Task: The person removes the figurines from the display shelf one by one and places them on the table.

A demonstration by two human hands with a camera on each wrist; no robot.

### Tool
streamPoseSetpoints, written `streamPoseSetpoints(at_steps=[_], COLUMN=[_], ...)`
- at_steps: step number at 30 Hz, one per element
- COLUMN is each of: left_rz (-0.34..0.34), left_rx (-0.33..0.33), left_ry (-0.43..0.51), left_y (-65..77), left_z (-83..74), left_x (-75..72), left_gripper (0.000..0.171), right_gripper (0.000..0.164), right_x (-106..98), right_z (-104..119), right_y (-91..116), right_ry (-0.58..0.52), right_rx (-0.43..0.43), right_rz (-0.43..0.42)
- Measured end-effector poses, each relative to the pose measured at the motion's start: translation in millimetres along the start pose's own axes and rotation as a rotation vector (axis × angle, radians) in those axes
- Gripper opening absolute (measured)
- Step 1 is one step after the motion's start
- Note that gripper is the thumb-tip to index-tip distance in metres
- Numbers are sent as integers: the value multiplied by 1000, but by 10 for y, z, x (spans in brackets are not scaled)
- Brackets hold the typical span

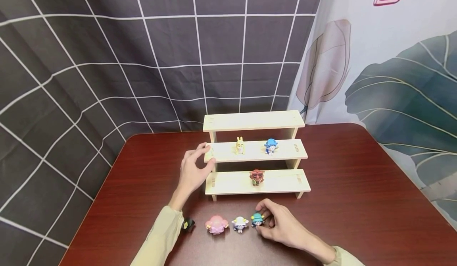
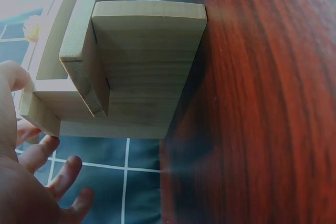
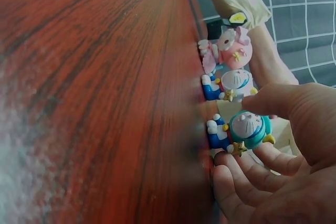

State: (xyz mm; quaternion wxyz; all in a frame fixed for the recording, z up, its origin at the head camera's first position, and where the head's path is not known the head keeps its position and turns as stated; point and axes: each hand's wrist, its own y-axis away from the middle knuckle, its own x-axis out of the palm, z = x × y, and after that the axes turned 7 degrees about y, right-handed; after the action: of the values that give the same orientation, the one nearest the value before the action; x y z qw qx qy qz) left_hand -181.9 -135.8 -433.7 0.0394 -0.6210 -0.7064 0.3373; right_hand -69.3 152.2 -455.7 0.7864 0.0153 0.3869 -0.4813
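My left hand holds the left end of the middle board of a pale wooden three-step display shelf, thumb at the front and fingers behind. My right hand has thumb and fingers curled round a small figurine with a teal hat, which stands on the table. In the right wrist view, the thumb lies along one side of its head and the fingers are on the other. Close beside it stand a white-hatted figurine and a larger pink figurine.
On the middle step sit a yellow rabbit-eared figurine and a blue-hatted one. A red figurine with dark glasses stands on the lowest step. A black-and-yellow item is partly behind my left sleeve. A dark checked curtain hangs behind the reddish table.
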Motion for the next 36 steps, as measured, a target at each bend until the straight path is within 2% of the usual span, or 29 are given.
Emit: streamPoseSetpoints(at_steps=[5,15,26,36], left_rz=[-5,-4,1,3], left_rx=[6,18,18,26], left_ry=[-6,1,-2,3], left_y=[-1,-15,-7,0], left_z=[10,-8,-2,12], left_x=[-2,-9,-9,1], left_gripper=[41,41,41,41], right_gripper=[35,24,27,29], right_x=[-46,-256,-663,-903], right_z=[5,29,81,29], right_y=[34,46,-149,-336], right_ry=[25,80,128,192], right_rx=[34,81,87,69], right_rz=[-30,-146,-333,-394])
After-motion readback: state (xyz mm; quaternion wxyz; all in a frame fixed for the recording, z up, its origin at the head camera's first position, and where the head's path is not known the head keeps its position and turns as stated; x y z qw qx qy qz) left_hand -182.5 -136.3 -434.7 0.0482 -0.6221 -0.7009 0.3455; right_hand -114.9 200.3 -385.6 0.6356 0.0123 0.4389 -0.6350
